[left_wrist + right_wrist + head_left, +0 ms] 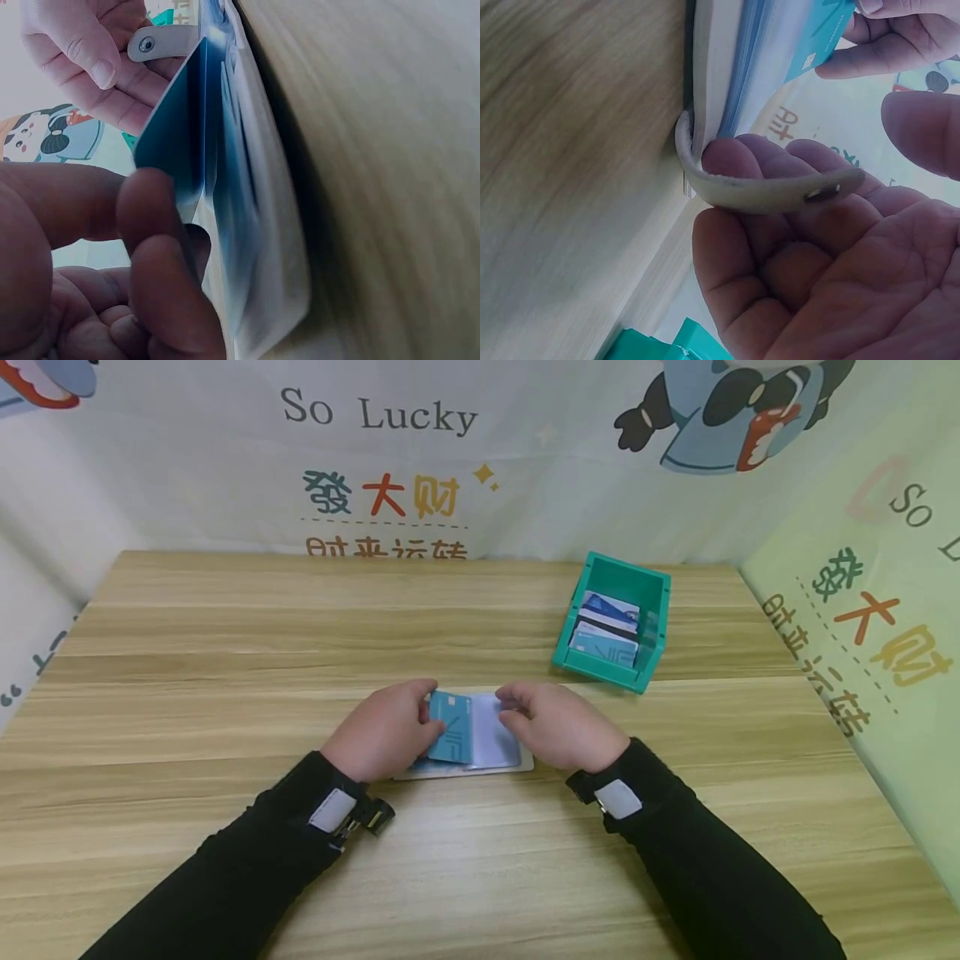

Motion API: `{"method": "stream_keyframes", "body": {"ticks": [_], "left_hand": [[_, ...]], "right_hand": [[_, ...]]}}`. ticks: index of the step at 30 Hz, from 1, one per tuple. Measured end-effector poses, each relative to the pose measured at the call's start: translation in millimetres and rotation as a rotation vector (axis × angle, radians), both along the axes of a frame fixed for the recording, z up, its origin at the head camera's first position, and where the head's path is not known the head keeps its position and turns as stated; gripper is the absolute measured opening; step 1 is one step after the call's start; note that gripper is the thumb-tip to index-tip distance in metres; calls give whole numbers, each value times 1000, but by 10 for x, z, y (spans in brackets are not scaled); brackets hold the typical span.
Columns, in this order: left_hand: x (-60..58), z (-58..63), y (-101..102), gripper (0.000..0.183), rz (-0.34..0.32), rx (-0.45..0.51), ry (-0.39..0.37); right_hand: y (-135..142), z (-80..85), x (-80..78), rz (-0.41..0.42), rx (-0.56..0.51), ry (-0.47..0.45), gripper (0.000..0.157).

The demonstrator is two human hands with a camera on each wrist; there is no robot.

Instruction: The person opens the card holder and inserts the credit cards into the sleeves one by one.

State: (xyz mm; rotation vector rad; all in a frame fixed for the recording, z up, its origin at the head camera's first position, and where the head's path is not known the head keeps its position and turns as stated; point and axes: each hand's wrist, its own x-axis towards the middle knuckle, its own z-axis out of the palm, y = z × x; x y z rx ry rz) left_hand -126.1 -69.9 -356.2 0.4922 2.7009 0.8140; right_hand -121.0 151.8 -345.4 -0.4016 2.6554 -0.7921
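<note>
Left hand pinches tilted card over wallet; right hand loosely curved, thumb apart, fingers touching strap.

On the wooden tabletop, toward its far right, stands a green box of cards; behind the tabletop hangs a backdrop with lettering and cartoons.

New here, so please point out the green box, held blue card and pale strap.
Green box (602, 672), head view, front wall.
Blue card (453, 727), head view, printed face.
Pale strap (761, 194), right wrist view, middle.
</note>
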Motion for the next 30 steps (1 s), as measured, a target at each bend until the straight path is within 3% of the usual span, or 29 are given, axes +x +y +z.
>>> {"method": "stream_keyframes", "body": {"ticks": [30], "left_hand": [[43, 7, 73, 66, -22, -13, 23]], "right_hand": [[6, 22, 3, -32, 16, -16, 40]]}}
